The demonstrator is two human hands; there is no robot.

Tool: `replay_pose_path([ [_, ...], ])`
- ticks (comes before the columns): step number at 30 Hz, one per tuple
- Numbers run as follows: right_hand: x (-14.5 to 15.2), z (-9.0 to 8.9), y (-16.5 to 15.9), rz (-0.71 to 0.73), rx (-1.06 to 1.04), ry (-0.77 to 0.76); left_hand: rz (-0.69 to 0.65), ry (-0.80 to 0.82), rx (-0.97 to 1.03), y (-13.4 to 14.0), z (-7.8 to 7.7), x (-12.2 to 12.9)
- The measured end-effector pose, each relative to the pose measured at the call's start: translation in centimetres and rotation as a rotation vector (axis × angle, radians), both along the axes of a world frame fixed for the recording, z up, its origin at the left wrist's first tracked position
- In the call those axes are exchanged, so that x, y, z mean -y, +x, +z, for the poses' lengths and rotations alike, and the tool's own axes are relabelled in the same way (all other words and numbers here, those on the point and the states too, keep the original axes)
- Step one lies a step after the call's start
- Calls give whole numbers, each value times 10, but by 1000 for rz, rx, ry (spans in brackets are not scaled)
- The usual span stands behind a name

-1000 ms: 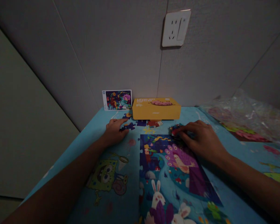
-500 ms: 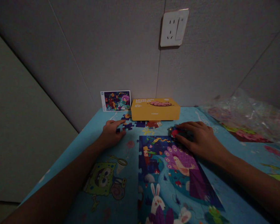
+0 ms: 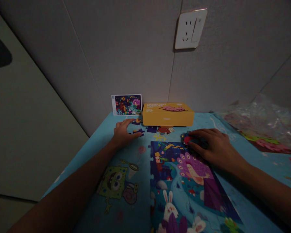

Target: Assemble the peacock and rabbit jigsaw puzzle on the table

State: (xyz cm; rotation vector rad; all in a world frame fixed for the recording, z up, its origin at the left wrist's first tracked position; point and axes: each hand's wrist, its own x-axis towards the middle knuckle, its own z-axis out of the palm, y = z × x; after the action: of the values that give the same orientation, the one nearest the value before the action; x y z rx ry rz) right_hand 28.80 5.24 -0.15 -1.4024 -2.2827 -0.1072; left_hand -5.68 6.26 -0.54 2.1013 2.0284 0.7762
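Observation:
My left hand (image 3: 123, 134) is at the far left of the table, its thumb and index finger spread apart around loose puzzle pieces. One dark blue puzzle piece (image 3: 138, 132) lies by the thumb; another, with an orange patch (image 3: 136, 121), is close to the index fingertip. Whether the fingers touch them I cannot tell. My right hand (image 3: 208, 144) is closed on a few puzzle pieces (image 3: 187, 139), dark with a red patch, just above the assembled puzzle's upper right corner. The palm hides part of them. Below lies the joined puzzle (image 3: 174, 181), showing a peacock and rabbits.
A yellow puzzle box (image 3: 167, 117) stands against the wall, with a picture card (image 3: 127, 105) leaning to its left. More pieces, purple (image 3: 151, 129) and red (image 3: 164, 130), lie before the box. A clear plastic bag (image 3: 264, 119) rests at right. A socket (image 3: 191, 29) is on the wall.
My left hand has reached slightly farther forward, and its thumb and index finger have spread wider. My right hand stays in place with its pieces. The whole view has shifted a little.

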Motion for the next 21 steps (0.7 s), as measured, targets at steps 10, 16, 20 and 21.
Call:
replay_pose_path([
  [10, 3, 5, -2, -39, -10, -50, -178, -56, -125, 7, 1, -23],
  [16, 5, 6, -4, -47, -23, -80, -300, 52, -169, 20, 12, -10],
  [20, 7, 7, -3, -51, -36, -81, -276, 135, -77, 31, 16, -13],
  [21, 7, 7, -3, -53, -36, -79, -272, 142, -69, 32, 16, -14],
])
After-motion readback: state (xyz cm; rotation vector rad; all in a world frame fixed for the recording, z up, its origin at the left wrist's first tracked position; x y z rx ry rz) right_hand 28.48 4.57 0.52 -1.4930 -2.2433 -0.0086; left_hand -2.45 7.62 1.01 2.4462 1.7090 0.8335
